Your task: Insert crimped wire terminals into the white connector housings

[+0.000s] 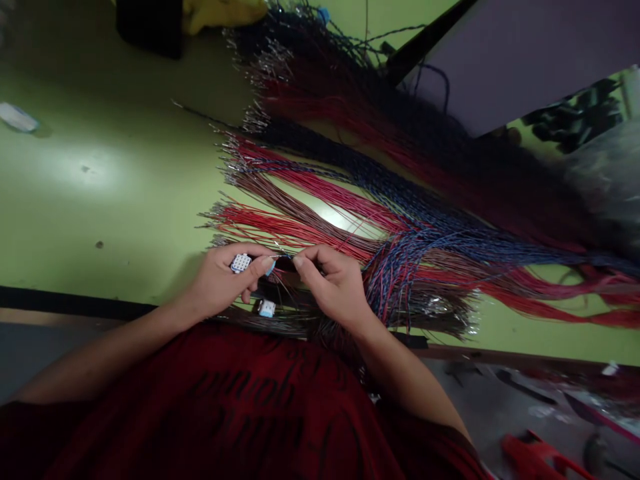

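Observation:
My left hand (pixel 225 280) is closed around a white connector housing (pixel 241 263) with a grid of small holes. Its thumb and forefinger also meet near the metal-tipped end of a thin dark wire (pixel 286 255). A light blue part (pixel 271 268) shows under that thumb; whether it belongs to the housing I cannot tell. Opposite, my right hand (pixel 333 280) pinches the dark wire between thumb and forefinger. Just below my hands, a second white and light blue connector (pixel 267 307) lies over dark wires at the table's front edge.
Red wires (pixel 285 227), brown wires (pixel 290 203) and twisted blue wires (pixel 440 217) spread over the green table (pixel 135 200), metal tips leftward. A white object (pixel 18 117) lies far left. A yellow item (pixel 220 15) sits at the back, a grey-purple panel (pixel 530 60) at right.

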### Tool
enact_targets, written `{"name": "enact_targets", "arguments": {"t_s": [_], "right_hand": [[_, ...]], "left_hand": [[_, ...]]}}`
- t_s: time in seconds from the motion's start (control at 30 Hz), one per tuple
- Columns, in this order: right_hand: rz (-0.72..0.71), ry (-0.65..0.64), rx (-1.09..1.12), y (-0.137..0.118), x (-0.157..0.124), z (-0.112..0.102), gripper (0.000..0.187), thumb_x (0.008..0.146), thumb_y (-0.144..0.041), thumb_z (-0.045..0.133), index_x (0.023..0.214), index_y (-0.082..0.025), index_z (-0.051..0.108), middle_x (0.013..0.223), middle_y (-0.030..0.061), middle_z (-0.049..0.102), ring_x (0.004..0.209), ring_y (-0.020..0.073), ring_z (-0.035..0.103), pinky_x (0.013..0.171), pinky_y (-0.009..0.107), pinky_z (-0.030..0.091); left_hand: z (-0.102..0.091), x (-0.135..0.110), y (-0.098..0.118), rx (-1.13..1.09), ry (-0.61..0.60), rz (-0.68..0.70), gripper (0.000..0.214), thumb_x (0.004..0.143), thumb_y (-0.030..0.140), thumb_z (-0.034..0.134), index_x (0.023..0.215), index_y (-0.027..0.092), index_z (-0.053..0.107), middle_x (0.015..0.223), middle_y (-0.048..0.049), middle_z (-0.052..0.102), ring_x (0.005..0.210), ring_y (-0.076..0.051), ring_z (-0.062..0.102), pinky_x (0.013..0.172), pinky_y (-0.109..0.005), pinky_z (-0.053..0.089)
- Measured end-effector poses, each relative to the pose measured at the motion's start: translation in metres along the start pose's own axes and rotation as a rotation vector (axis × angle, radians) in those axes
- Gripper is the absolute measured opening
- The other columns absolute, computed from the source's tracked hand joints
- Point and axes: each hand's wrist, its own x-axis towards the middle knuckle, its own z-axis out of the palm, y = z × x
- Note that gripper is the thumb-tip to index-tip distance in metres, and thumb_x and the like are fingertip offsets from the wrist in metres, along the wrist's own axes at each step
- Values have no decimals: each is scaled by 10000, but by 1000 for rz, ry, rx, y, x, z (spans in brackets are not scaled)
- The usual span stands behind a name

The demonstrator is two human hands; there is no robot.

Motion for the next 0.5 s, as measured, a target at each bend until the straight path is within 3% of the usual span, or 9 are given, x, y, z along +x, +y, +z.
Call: {"name": "enact_targets", "arguments": {"t_s": [0.23,0.4,0.5], "right_hand": [[20,-40,50,0,-1,0,197,886,-242,583,701,-178,604,609,-31,574,564,88,486,567,219,410],[62,-306,293,-3,-1,-9,271,924,-303,563,685,-178,581,559,-44,546,502,73,446,512,208,387],[37,-256,242,-4,-1,-8,177,883,-299,632,760,-174,607,624,-38,573,542,73,468,531,200,400]], "left_hand": [[1,2,4,-19,4,-20,358,712,467,728,835,133,703,450,44,557,325,-86,491,331,-182,385],[1,1,5,8,12,4,301,683,413,725,805,138,698,461,51,552,343,-80,492,340,-174,391],[1,1,5,34,26,37,264,687,384,709,782,138,697,494,47,566,354,-75,496,348,-173,405]]}}
